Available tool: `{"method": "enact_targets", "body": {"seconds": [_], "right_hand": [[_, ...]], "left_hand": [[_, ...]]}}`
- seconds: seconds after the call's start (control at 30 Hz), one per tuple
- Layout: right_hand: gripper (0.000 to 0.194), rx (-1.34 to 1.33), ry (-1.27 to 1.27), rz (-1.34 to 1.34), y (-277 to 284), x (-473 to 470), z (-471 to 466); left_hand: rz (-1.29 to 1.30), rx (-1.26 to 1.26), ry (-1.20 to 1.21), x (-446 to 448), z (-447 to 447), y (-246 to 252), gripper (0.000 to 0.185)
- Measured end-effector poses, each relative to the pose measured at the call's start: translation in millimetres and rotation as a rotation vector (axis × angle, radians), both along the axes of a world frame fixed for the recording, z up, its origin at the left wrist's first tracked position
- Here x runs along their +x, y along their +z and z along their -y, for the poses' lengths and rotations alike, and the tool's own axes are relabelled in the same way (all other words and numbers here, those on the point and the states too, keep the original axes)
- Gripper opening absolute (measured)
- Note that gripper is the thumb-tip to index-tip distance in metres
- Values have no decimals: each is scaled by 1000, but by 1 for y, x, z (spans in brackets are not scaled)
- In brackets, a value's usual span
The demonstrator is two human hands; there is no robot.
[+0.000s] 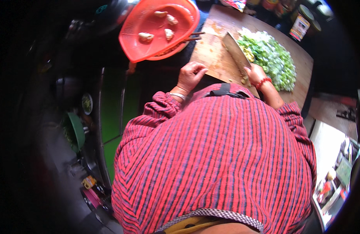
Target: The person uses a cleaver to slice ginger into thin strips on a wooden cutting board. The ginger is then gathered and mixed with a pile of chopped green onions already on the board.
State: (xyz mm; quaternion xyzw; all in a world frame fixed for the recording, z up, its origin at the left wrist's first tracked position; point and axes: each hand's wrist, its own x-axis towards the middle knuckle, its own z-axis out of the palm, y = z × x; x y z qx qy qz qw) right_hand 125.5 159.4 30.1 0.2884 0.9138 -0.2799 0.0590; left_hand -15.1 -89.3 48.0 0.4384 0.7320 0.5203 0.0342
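My right hand (256, 73) grips the handle of a Chinese-style kitchen knife (237, 51), its broad blade pointing away from me over a wooden cutting board (216, 55). Right of the blade lies a large heap of chopped scallion (275, 60). Small yellow pieces (247, 55), perhaps ginger, sit between the blade and the heap. Brownish bits (244, 78) lie by the knife's heel, near the board's front edge. At the board's near left edge, my left hand (192, 76) has its fingers curled against the thumb, and nothing shows in it.
A red plastic strainer basket (130, 44) with several pale knobby pieces (146, 36) rests over a bowl (168, 55) at the left. Chopsticks (197, 36) stick out beneath it. Jars (305, 13) stand behind the board. A green basin (76, 131) sits lower left, beside green cabinet doors (111, 108).
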Motion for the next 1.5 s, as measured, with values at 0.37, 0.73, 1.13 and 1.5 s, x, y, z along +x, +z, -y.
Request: {"method": "enact_targets", "body": {"seconds": [0.37, 0.73, 1.13, 1.5], "right_hand": [[30, 25, -52, -20, 3, 6, -7], [30, -152, 10, -24, 24, 16, 20], [26, -348, -112, -82, 26, 34, 39], [32, -273, -145, -18, 9, 45, 8]], "left_hand": [[-88, 164, 281, -56, 22, 32, 7], [120, -404, 439, -218, 60, 49, 28], [-549, -892, 207, -228, 67, 51, 26], [76, 186, -122, -60, -3, 134, 32]]}}
